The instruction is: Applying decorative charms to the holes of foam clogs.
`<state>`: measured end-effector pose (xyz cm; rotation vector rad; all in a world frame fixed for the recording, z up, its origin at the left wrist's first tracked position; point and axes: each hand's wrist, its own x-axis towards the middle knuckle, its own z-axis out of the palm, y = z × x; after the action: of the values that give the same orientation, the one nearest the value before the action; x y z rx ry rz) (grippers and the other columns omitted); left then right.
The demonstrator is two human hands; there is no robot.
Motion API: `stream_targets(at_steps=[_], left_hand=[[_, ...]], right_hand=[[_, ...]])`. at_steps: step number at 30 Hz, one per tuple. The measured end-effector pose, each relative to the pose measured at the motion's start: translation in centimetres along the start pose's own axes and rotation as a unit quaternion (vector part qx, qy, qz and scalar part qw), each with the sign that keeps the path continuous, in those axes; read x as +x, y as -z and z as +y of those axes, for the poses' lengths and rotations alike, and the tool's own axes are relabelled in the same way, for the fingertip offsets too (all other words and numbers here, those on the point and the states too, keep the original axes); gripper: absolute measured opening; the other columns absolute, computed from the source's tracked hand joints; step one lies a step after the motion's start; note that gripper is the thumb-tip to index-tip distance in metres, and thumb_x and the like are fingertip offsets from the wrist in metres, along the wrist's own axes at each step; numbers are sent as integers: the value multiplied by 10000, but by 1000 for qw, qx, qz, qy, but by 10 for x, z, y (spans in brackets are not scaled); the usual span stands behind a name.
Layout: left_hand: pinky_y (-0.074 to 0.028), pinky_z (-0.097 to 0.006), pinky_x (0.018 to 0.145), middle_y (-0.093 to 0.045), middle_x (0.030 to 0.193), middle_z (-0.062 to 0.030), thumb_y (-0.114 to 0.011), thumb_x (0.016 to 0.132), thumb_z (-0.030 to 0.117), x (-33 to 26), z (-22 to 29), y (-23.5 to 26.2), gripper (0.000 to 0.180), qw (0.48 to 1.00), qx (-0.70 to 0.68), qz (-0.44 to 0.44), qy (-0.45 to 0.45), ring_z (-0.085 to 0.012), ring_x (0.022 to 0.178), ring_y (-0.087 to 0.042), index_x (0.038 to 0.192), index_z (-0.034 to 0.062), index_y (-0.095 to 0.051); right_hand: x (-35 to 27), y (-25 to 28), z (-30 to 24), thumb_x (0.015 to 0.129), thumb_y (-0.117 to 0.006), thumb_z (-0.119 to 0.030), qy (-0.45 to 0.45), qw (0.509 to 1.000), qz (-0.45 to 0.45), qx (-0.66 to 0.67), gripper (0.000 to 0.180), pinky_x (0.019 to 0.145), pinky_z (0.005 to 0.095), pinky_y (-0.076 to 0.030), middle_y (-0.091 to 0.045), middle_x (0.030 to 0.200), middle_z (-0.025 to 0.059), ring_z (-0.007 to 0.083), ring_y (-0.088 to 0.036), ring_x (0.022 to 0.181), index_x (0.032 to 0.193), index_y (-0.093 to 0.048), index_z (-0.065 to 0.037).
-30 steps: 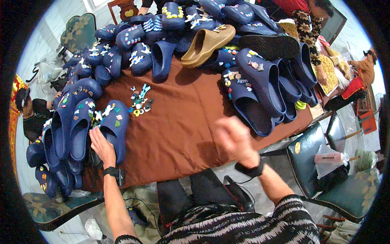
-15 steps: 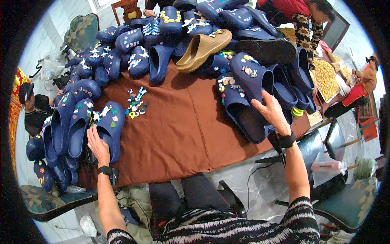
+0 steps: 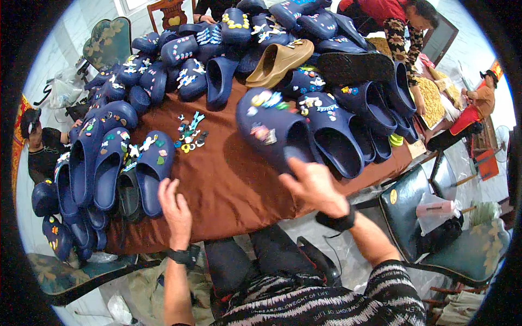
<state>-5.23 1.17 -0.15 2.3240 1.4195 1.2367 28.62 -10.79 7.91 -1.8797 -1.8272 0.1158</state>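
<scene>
My right hand grips the heel end of a navy clog decorated with colourful charms and holds it off the cloth, toe pointing away from me. Part of the grip is blurred. My left hand is open and holds nothing, its fingers spread just beside a navy clog with green and white charms. Left of that clog sits a black clog. A small pile of loose charms lies on the brown cloth beyond my left hand.
Navy clogs are heaped along the left, far and right sides, with a tan clog among them. At the far right a person in red leans over a tray of yellow pieces. Chairs stand around the table.
My right hand has taken a navy clog from the right group and brought it left over the cloth. My left hand has moved right, away from the clogs on the left.
</scene>
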Motion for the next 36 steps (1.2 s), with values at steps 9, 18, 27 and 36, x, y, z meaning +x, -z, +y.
stream_targets(at_steps=[9,18,27,36], left_hand=[[-492,-374,961,-532,1335,-180,-507,991,113,-22,13,-24,373,954,-248,-84,144,-293,1165,-588,1344,-8,-511],[-353,-430,1106,-381,1482,-185,-671,907,308,-12,19,-44,735,953,-253,-137,101,-317,1335,-429,1492,19,-331],[-289,-491,1128,-372,1477,-230,-707,855,418,-12,30,-60,842,984,-136,-98,53,-395,1378,-363,1492,33,-315],[-292,-494,1121,-371,1483,-221,-688,860,390,-14,33,-63,819,983,-129,-108,69,-394,1375,-366,1493,31,-310]], right_hand=[[19,-134,-80,921,-612,-257,30,982,-116,145,301,649,567,-478,-633,769,285,494,-617,765,969,-512,23],[34,-76,-76,921,-607,-198,29,967,-103,230,204,721,465,-540,-693,906,224,413,-676,862,1015,-674,-30],[134,-86,-31,868,-666,-530,41,992,-34,112,626,721,458,-532,-710,909,175,357,-693,813,1227,-559,-28],[192,-130,-45,851,-655,-565,101,980,-122,-123,597,700,486,-554,-717,849,219,383,-709,813,1036,-577,-3]])
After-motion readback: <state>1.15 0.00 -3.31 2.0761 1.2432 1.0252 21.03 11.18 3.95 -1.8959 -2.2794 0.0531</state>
